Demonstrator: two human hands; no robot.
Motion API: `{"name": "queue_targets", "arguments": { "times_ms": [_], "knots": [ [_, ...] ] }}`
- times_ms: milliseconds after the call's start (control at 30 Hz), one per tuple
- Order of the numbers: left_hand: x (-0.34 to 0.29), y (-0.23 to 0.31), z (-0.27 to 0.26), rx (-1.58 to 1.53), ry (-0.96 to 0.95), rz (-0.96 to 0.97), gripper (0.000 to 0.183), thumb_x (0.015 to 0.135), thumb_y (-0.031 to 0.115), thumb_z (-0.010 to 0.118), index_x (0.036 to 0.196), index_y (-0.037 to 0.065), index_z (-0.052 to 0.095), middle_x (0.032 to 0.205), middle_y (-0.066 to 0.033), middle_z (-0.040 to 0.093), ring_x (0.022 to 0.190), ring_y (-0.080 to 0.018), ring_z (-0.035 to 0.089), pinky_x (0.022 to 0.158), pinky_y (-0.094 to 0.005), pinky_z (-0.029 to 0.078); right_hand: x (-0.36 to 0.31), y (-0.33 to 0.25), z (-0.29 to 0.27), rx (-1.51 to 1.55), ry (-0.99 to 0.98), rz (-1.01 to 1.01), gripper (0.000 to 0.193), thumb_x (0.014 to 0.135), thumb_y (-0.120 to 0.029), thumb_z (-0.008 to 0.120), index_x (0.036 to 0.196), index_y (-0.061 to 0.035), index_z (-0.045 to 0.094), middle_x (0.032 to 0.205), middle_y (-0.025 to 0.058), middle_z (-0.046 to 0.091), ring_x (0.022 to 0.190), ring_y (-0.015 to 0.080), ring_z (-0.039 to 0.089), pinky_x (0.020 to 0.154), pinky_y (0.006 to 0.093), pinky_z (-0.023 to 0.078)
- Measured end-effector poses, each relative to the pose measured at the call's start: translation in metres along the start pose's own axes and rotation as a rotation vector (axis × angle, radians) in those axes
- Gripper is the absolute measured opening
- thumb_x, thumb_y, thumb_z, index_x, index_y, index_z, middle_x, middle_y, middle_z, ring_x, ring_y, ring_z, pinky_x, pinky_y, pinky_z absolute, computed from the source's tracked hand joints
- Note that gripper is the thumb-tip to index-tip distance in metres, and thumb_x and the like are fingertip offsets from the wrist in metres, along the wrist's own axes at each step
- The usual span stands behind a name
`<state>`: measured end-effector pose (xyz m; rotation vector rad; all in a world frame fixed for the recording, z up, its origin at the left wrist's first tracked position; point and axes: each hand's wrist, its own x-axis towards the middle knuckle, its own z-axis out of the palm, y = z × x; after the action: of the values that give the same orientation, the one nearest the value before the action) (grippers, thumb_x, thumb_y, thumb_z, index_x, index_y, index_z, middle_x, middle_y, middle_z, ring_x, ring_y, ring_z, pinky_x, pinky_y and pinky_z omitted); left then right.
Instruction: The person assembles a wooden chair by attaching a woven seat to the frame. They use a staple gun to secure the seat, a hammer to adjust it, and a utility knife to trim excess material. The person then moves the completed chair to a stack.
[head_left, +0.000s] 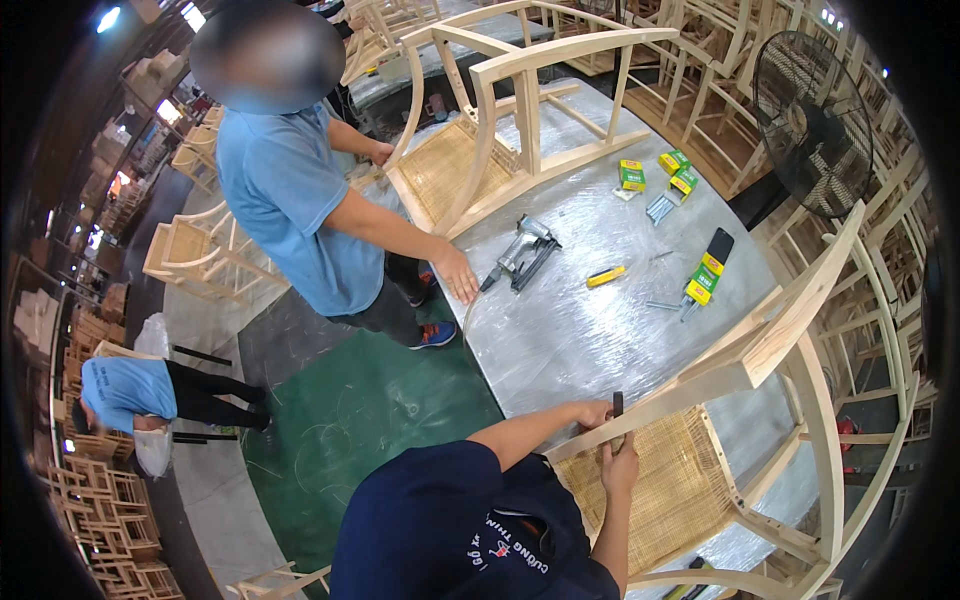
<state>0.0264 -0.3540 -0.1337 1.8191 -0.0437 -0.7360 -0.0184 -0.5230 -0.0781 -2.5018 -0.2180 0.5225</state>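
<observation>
A pale wooden chair (685, 400) with a woven cane seat (655, 490) lies tipped on the metal-topped table in front of me. My left hand (593, 414) is closed at the chair's wooden rail, its fingers partly hidden by the wood. Just across that rail, my right hand (620, 464) is closed over the cane seat, around a narrow tool. The tool's dark end (617, 403) sticks up beside my left fingers; its exact kind is hidden. Farther along the table lie a pneumatic staple gun (527, 252) and a yellow utility knife (606, 276).
A co-worker in light blue (300, 190) stands at the far left, touching the table and another cane-seat chair (455, 170). Green-yellow boxes (632, 175), loose staple strips (660, 208) and a black phone (719, 245) lie rightward. A large fan (812, 125) stands beyond. Stacked chair frames surround the area.
</observation>
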Motion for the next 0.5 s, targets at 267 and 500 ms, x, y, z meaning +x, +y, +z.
{"name": "queue_targets", "arguments": {
  "times_ms": [267, 500],
  "knots": [
    [-0.001, -0.003, 0.005, 0.089, 0.123, -0.025, 0.040, 0.074, 0.034, 0.073, 0.099, 0.004, 0.069, 0.084, -0.0085, 0.069, 0.075, -0.0184, 0.061, 0.067, -0.0359, 0.049, 0.006, -0.001, -0.001, -0.024, 0.008, -0.077, 0.057, 0.087, -0.029, 0.063, 0.135, -0.0056, 0.044, 0.087, 0.0294, 0.065, 0.082, 0.0456, 0.064, 0.070, 0.0520, 0.049],
    [0.010, -0.015, 0.005, -0.093, 0.056, 0.120, 0.034, 0.071, 0.031, 0.080, 0.093, 0.007, 0.074, 0.081, -0.0005, 0.070, 0.071, -0.0117, 0.059, 0.068, -0.0356, 0.050, -0.013, 0.024, -0.006, 0.121, 0.204, -0.109, 0.061, 0.089, -0.036, 0.061, 0.140, -0.0066, 0.043, 0.090, 0.0278, 0.066, 0.082, 0.0434, 0.065, 0.071, 0.0483, 0.050]
  ]
}}
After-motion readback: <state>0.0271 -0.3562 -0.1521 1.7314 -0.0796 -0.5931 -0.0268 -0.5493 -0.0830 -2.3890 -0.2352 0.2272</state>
